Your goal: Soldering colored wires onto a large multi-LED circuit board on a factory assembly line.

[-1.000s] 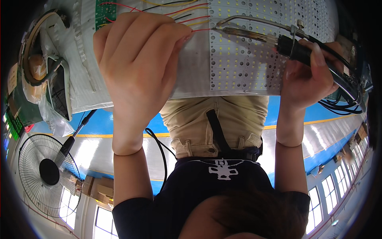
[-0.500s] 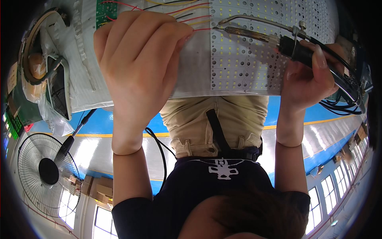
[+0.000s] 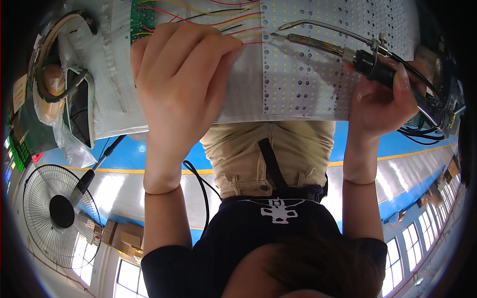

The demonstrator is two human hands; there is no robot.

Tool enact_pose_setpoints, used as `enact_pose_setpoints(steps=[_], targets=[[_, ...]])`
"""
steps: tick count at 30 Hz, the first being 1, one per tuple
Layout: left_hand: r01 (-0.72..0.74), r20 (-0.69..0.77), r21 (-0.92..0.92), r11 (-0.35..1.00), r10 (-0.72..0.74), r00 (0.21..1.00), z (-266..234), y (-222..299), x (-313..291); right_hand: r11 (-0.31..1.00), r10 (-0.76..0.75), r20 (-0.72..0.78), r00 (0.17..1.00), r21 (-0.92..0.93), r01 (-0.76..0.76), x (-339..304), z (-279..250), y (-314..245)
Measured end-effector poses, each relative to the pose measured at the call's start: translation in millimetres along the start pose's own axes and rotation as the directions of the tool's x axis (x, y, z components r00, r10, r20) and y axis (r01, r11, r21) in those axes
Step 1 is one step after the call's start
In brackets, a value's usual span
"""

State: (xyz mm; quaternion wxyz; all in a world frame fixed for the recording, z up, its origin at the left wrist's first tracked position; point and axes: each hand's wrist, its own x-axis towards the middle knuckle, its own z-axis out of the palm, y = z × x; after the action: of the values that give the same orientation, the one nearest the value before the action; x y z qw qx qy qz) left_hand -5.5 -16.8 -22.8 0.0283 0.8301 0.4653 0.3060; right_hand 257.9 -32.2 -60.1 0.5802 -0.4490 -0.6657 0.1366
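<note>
My left hand (image 3: 184,84) is closed, its thumb and forefinger pinching a thin red wire (image 3: 252,43). The wire's free end reaches the left edge of a white LED board (image 3: 318,74). In my right hand (image 3: 385,99) is a black-handled soldering iron (image 3: 318,43), held like a pen. A curved metal feed tube (image 3: 328,26) is clamped along the iron. The iron's tip is just above the board, right of the wire's end and apart from it in the picture. Several red, yellow and black wires run from a green circuit board (image 3: 143,17), partly hidden behind my left hand.
A white-covered table (image 3: 114,111) bears the boards. At its left are a dark-meshed frame (image 3: 79,111), a curved brown band (image 3: 42,59) and clear plastic (image 3: 74,151). Black cables (image 3: 422,135) hang at the right edge. A fan (image 3: 62,211) stands at lower left.
The iron's tip has moved off the red wire's end, slightly to the right. My left hand still pinches the wire and has shifted a little right and down in the picture.
</note>
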Motion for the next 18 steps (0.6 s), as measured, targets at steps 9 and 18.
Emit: enact_pose_setpoints(steps=[9,18], targets=[[0.291,-0.176,0.205,0.934,-0.258,0.950,-32.9,-18.1,-9.2,0.883,0.324,-0.177,0.929,0.410,-0.229,13.5,9.8,-16.9],[0.375,-0.077,0.390,0.841,-0.376,0.923,-41.4,-28.5,-3.7,0.544,0.637,-0.115,0.762,0.767,-0.340,28.3,16.7,-43.6]])
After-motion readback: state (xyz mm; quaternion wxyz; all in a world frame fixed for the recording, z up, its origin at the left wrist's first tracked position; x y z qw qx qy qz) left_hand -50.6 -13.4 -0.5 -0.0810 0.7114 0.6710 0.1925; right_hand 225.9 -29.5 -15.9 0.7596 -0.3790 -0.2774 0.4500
